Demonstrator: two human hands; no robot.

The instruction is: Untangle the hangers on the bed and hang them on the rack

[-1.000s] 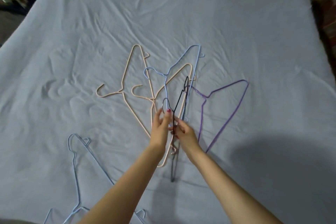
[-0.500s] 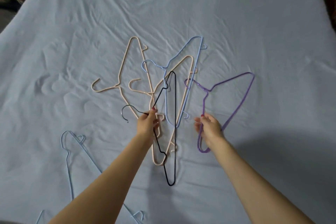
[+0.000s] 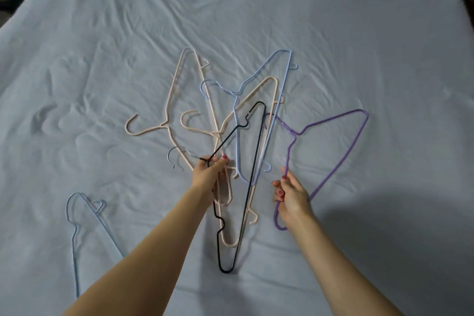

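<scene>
A heap of thin hangers lies mid-bed. My left hand [image 3: 209, 174] grips the black hanger [image 3: 252, 182] at its neck, with its silver hook pointing left. The black hanger sits over two beige hangers [image 3: 177, 90] and a light blue hanger [image 3: 282, 100]. To the right, my right hand [image 3: 291, 194] pinches the purple hanger [image 3: 341, 151] along its lower left side. The purple hanger's hook end lies near the blue one. The rack is out of view.
Another light blue hanger [image 3: 73, 233] lies apart at the lower left of the wrinkled blue sheet [image 3: 359, 33]. The bed's left edge [image 3: 15, 18] runs along the upper left, with some cloth beyond it. A dark shadow covers the lower right.
My hands have separated. The left has turned the black hanger flat, with its hook to the left. The right has let go of it and taken hold of the purple hanger.
</scene>
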